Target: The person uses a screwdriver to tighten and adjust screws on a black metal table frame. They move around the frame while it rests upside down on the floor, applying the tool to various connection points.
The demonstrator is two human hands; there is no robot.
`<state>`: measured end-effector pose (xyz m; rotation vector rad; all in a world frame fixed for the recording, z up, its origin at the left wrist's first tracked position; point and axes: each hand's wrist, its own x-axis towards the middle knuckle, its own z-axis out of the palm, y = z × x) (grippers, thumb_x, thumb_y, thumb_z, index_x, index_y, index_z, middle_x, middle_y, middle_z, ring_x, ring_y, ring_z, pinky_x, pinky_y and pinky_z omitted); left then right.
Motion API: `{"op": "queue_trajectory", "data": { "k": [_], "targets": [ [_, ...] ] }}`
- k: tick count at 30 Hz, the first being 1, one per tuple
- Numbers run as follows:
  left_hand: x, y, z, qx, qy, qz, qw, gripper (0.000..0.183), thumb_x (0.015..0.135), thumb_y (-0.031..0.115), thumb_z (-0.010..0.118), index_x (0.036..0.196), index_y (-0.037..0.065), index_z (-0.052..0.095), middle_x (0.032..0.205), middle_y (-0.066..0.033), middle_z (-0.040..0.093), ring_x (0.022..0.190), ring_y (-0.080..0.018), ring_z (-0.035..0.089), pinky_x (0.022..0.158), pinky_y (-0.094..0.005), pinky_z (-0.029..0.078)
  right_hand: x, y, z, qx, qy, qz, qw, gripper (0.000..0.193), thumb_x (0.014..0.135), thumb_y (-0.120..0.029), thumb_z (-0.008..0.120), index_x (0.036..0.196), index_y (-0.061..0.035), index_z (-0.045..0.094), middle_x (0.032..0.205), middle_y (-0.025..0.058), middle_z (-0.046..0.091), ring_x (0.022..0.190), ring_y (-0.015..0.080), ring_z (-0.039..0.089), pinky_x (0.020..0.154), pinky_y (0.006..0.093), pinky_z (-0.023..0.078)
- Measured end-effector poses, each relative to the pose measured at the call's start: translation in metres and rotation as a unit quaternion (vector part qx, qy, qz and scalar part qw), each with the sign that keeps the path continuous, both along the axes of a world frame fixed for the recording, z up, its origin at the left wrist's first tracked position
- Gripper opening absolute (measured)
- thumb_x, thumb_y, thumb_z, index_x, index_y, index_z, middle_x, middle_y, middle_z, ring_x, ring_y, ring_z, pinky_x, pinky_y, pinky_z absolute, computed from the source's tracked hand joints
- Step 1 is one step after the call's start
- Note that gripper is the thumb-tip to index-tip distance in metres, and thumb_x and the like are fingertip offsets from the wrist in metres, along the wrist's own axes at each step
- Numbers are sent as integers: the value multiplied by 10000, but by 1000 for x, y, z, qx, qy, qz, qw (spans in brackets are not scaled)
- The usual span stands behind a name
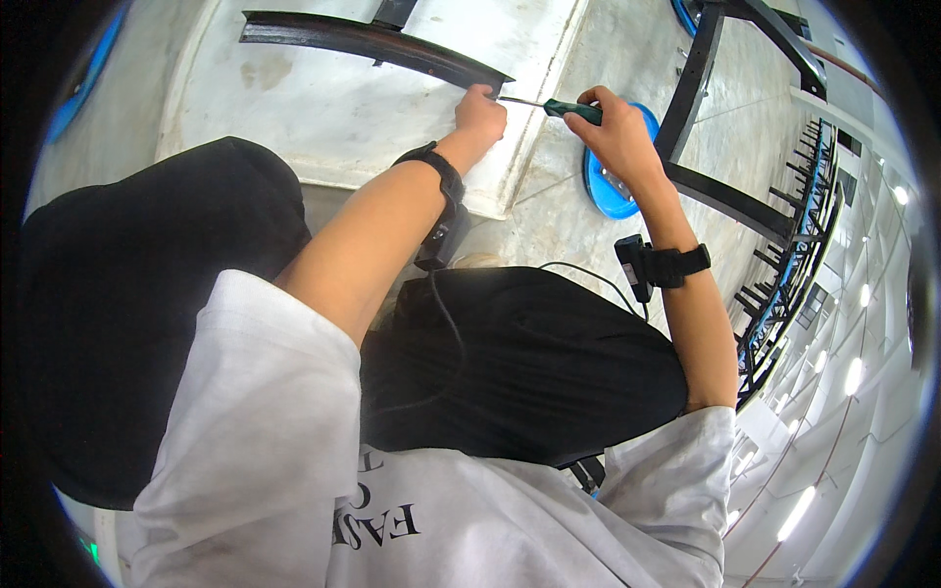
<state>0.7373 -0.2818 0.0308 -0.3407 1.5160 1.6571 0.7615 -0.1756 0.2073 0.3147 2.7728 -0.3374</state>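
Observation:
A dark metal channel bar (pixel 377 44) lies across a white board (pixel 294 127). My left hand (pixel 480 116) is at the bar's right end, its fingers closed and pressed together there. What they pinch, if anything besides the bar's end, is hidden. My right hand (pixel 618 132) grips a screwdriver (pixel 571 111) by its green handle. The screwdriver's thin shaft points left, its tip close to my left fingertips and the bar's end. The exact contact point of the tip is too small to make out.
Right of the board, a blue bowl (pixel 596 186) with small metal pieces stands on the grey floor (pixel 730 132). A black metal frame (pixel 686 93) rises beyond it. Farther right runs a long row of black racks (pixel 799 225). A cable (pixel 588 271) hangs near my right wrist.

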Motion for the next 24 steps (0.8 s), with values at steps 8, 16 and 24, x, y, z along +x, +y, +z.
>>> {"op": "queue_trajectory", "data": {
  "k": [8,16,24],
  "targets": [
    [8,-7,4,61,-73,71,993,357,810,13,493,1161,36,435,966,-122,580,746,-191,606,542,-280,497,0,-6,10,-19,-19,-30,999,337,751,-272,612,923,14,569,657,130,571,568,194,539,551,278,418],
    [0,-30,-16,-23,115,74,990,84,770,31,558,823,2,616,664,-81,616,552,-161,618,464,-272,481,-10,15,6,-113,-27,-57,992,320,747,-255,611,898,24,578,633,70,559,528,118,507,491,233,411],
    [-11,-87,-22,-201,411,-129,880,113,756,75,562,825,14,628,698,-143,625,625,-263,617,592,-337,490,-46,25,14,-94,-74,-69,990,350,632,-320,582,677,21,644,557,119,595,519,201,581,505,313,457]
  ]
}}
